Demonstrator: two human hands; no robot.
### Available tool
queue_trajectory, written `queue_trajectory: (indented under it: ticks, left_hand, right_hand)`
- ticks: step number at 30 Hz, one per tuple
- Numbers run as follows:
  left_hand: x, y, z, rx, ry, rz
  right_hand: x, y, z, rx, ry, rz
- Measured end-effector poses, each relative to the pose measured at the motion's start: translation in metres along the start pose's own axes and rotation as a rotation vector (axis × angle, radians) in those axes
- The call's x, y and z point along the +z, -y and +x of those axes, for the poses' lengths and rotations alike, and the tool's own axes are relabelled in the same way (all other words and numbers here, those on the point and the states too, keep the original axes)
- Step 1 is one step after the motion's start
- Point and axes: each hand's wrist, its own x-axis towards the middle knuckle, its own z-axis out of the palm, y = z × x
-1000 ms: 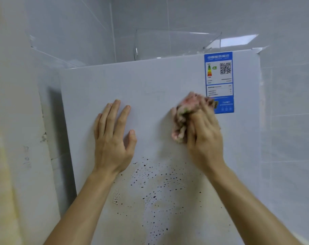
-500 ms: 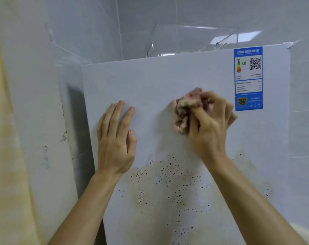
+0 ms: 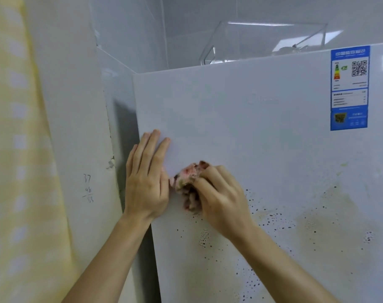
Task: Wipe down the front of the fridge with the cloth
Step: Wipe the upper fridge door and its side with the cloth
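The white fridge door (image 3: 240, 119) fills the middle and right of the view. Dark specks and brownish stains (image 3: 313, 219) cover its lower part. My left hand (image 3: 145, 178) lies flat on the door near its left edge, fingers straight and pointing up. My right hand (image 3: 221, 200) grips a crumpled pink cloth (image 3: 187, 179) and presses it against the door, right beside my left hand's thumb side. Most of the cloth is bunched under my right fingers.
A blue energy label (image 3: 349, 88) is stuck at the door's upper right. A clear plastic box (image 3: 262, 40) stands on top of the fridge. A white wall (image 3: 76, 127) with pencilled numbers and a yellow checked curtain (image 3: 15, 149) lie to the left.
My right hand has carried the cloth down and to the left across the door, from near the label to right beside my left hand. The view has swung left.
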Motion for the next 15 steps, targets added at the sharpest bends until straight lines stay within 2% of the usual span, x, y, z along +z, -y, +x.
queue_trajectory:
  ticks: [2,7,12,15]
  left_hand:
    - [0.001,0.001,0.002,-0.023,-0.02,-0.021]
    - [0.002,0.002,0.001,-0.03,-0.038,-0.063]
    - [0.004,0.014,-0.007,-0.037,-0.083,0.05]
    - [0.003,0.024,-0.017,-0.092,-0.093,0.112]
  right_hand:
    - [-0.007,-0.013,0.014,0.069,-0.078,-0.039]
    - [-0.006,-0.031,0.057,0.37,-0.313,-0.072]
    - [0.019,0.009,0.017,0.182,-0.207,-0.015]
    - [0.022,0.022,-0.034,0.003,-0.032,0.056]
